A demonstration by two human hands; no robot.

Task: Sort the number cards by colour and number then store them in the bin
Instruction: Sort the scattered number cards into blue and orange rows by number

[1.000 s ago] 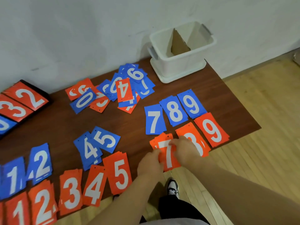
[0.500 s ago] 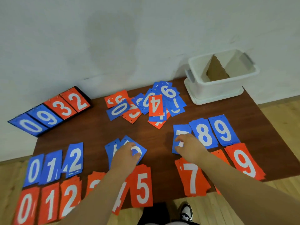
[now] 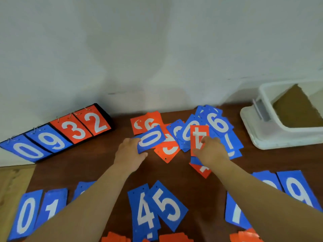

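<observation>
Grips the blue 0 card (image 3: 151,139) with the curled fingers of the left hand (image 3: 130,154), centre of frame. Pinches the orange 4 card (image 3: 199,137) (upside down) with the right hand (image 3: 210,151), over the mixed pile (image 3: 218,124) on the bench (image 3: 87,168). Shows the white bin (image 3: 279,134) at right edge.

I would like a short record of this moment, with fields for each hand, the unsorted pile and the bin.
left hand: grips the blue 0 card
right hand: pinches the orange 4 card
unsorted pile: blue and orange cards overlapping, far middle of table
bin: white, far right, brown cardboard inside, no number cards visible
</observation>
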